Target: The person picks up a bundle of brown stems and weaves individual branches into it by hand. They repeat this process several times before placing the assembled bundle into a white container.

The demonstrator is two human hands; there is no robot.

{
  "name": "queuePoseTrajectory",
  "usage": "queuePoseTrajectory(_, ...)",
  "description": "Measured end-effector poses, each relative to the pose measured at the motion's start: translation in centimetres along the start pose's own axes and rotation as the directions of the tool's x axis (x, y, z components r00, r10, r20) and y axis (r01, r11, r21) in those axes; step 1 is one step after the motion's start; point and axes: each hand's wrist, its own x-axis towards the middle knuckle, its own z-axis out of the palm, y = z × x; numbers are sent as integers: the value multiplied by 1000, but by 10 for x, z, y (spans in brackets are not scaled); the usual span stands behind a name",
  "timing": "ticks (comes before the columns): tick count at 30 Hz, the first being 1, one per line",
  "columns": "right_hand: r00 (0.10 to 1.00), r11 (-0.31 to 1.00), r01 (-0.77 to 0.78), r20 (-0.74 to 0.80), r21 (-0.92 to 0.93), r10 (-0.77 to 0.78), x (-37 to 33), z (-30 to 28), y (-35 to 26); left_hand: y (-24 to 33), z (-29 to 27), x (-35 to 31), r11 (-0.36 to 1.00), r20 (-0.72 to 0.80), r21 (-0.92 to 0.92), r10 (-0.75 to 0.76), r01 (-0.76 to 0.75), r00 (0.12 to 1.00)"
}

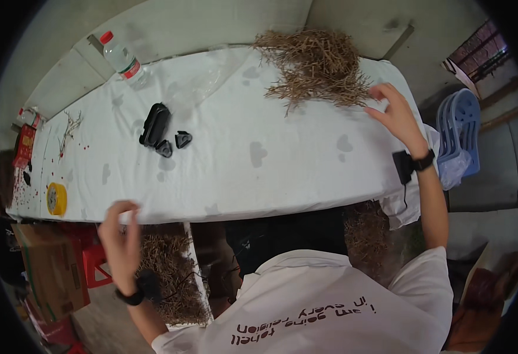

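Observation:
At the far right of the table, a tangled heap of dry brown twigs (315, 68) lies on the white cloth. My right hand (395, 115) is beside its right edge, thumb and fingers apart, holding nothing that I can see. Whether a fingertip touches the outermost twigs is hard to tell. My left hand (120, 242) is raised near the front edge of the table, left of my body. Its fingers are loosely bent, with a gap between them and the thumb, and nothing shows in it. Each wrist wears a black strap with a small device.
On the white tablecloth (223, 159) are a black case (154, 125), two small black pieces, a yellow tape roll (56, 199) and a water bottle (123, 62). More twigs (170, 277) fill a container below. A cardboard box (52, 268) stands left, blue stacked stools (460, 127) right.

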Motion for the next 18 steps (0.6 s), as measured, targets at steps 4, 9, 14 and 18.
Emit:
queuePoseTrajectory(4,991,997,-4,135,-74,14,12,18,12,87,81,68,898,348,-152,440,-414,828)
queuePoseTrajectory(9,994,987,105,-25,-121,-108,29,4,6,157,190,138,681,260,-123,724,-722,639)
queuePoseTrajectory(14,973,983,146,-164,-112,-163,50,-34,7,192,271,201,558,69,176,815,-811,576)
queuePoseTrajectory(18,972,987,61,-232,147,-25,61,-67,16,189,308,235,628,247,203,709,-751,660)
